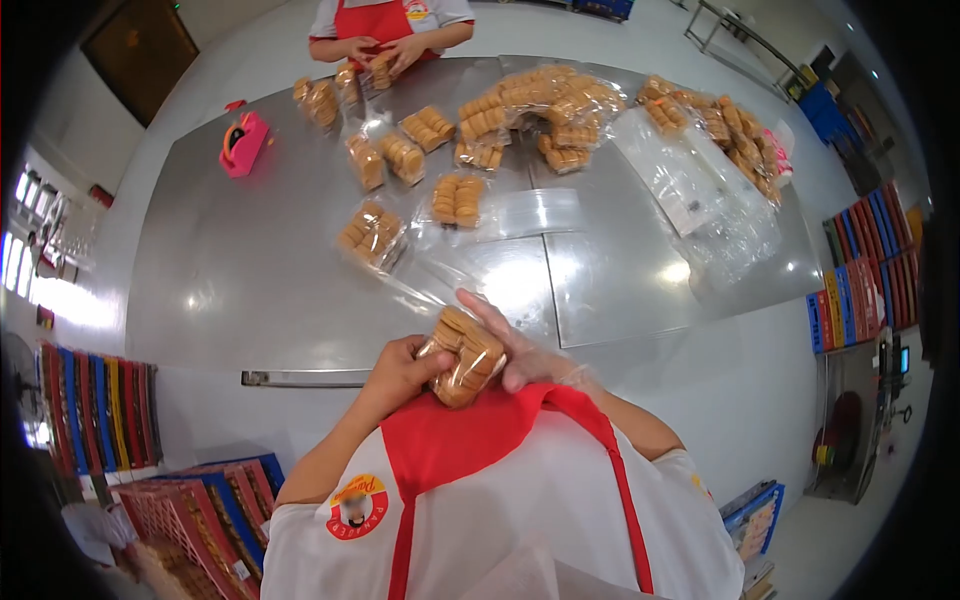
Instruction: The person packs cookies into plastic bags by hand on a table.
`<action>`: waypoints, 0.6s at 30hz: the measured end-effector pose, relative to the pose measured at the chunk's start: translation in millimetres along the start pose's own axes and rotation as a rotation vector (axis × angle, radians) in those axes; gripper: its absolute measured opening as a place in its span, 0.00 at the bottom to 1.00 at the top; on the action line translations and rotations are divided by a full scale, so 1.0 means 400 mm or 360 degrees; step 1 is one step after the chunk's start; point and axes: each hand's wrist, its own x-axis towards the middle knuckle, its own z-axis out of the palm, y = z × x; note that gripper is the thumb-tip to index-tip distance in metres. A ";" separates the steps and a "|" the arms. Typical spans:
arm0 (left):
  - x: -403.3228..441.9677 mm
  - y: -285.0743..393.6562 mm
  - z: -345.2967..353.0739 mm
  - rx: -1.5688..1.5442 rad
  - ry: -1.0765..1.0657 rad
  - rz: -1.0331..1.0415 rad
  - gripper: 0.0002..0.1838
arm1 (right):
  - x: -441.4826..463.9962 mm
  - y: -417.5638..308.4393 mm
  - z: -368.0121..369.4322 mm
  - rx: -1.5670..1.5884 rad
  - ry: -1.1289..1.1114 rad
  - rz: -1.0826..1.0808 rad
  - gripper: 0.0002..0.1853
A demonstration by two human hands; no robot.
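Observation:
In front of my red apron [460, 430], my left hand [402, 368] is closed around a clear plastic bag of round golden biscuits [462, 358], its thumb pressed on the front. My right hand [512, 345], in a thin transparent glove, lies along the bag's right side with its fingers stretched out and the thumb apart. The biscuits are stacked in rows inside the bag. Farther up the table, the closest other biscuit bags are one on the left [371, 236] and one near the middle [457, 200].
More bagged biscuits [540, 95] are heaped at the far side of the steel table [240, 290]. Clear plastic bags [690, 190] lie at the right beside another pile. A pink tape dispenser [243, 145] stands at the left. Across the table, a co-worker's hands [385, 55] hold a biscuit bag.

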 end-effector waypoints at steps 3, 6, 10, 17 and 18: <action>0.039 0.014 0.049 0.0237 0.0145 0.0114 0.27 | 0.011 -0.026 0.018 0.0284 0.0252 -0.0070 0.58; 0.083 0.089 0.087 0.0430 0.0130 0.0111 0.29 | 0.027 -0.062 0.018 0.0663 0.0517 -0.0160 0.49; 0.125 0.120 0.110 0.0268 -0.0255 -0.0135 0.33 | 0.024 -0.088 -0.012 0.0784 0.0633 -0.0277 0.44; 0.143 0.084 0.161 -0.0302 -0.0471 -0.0287 0.37 | -0.035 -0.103 -0.040 0.0821 0.0401 -0.0275 0.45; 0.143 0.082 0.158 -0.0311 -0.0473 -0.0285 0.37 | -0.035 -0.093 -0.043 0.0798 0.0323 -0.0298 0.45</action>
